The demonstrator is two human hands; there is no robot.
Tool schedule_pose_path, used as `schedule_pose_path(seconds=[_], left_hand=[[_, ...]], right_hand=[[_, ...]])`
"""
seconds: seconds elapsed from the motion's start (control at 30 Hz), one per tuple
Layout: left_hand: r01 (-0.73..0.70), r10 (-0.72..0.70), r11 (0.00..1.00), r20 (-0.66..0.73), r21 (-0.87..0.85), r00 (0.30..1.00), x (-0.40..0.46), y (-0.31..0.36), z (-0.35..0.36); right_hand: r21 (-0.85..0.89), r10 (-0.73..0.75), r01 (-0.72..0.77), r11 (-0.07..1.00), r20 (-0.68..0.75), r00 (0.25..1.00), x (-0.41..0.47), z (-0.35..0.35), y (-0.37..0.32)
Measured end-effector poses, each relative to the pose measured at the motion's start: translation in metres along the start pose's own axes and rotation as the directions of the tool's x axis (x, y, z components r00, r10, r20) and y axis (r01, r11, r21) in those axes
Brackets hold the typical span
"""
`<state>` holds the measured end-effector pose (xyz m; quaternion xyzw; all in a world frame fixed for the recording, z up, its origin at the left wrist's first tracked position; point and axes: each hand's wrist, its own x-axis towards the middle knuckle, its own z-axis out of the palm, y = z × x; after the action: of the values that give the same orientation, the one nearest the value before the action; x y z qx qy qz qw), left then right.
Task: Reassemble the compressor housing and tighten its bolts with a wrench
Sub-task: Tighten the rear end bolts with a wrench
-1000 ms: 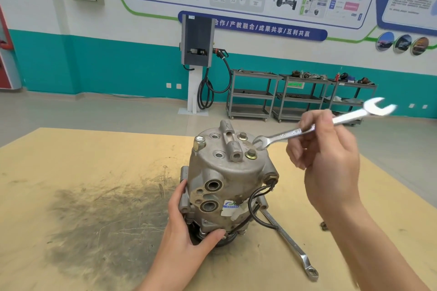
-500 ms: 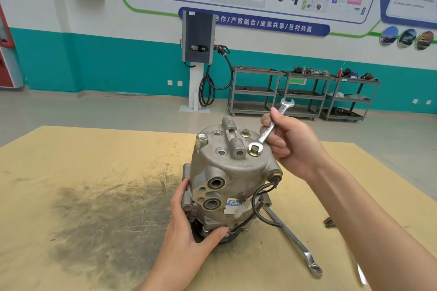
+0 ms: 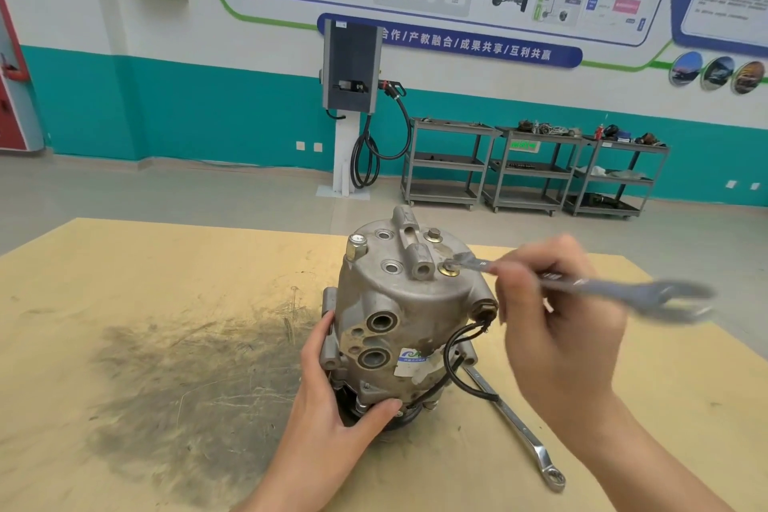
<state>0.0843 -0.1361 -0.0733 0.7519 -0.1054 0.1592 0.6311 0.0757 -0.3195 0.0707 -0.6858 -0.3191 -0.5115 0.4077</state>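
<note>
Workbench (image 3: 124, 303), upright compressor (image 3: 399, 316) gripped by left hand (image 3: 332, 395), right hand (image 3: 557, 328) gripping rightward-pointing wrench (image 3: 602, 285)

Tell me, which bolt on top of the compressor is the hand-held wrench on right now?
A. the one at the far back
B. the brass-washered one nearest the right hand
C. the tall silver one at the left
B: the open-end wrench in the right hand meets the brass-washered bolt.

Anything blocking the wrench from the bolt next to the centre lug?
Nothing visible. The right hand holds the open-end wrench, its jaw end already at the brass-washered bolt. The raised lug sits just left of the bolt, beside it, not between.
</note>
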Motion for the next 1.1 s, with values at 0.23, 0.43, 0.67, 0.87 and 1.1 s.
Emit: schedule_pose_path(seconds=[0.23, 0.43, 0.67, 0.87, 1.1], left_hand=[[-0.022, 0.022, 0.999, -0.01, 0.027, 1.0, 0.0, -0.002, 0.001], [-0.006, 0.006, 1.0, -0.004, 0.015, 1.0, 0.0, -0.001, 0.0], [-0.004, 0.004, 1.0, -0.012, 0.018, 1.0, 0.0, -0.002, 0.001], [-0.015, 0.015, 1.0, -0.009, 0.023, 1.0, 0.0, -0.002, 0.001], [0.012, -0.012, 1.0, -0.013, 0.0, 1.0, 0.0, -0.002, 0.0]], right_hand=[[0.438, 0.532, -0.536, 0.722, 0.145, 0.834, 0.035, -0.008, 0.017], [0.476, 0.644, -0.737, 0.479, 0.38, 0.664, 0.043, 0.0, 0.043], [0.508, 0.648, -0.794, 0.334, 0.488, 0.585, 0.043, 0.008, 0.054], [0.49, 0.416, -0.407, 0.771, 0.096, 0.904, 0.01, 0.003, 0.034], [0.193, 0.322, -0.328, 0.925, 0.067, 0.945, 0.015, 0.0, 0.006]])
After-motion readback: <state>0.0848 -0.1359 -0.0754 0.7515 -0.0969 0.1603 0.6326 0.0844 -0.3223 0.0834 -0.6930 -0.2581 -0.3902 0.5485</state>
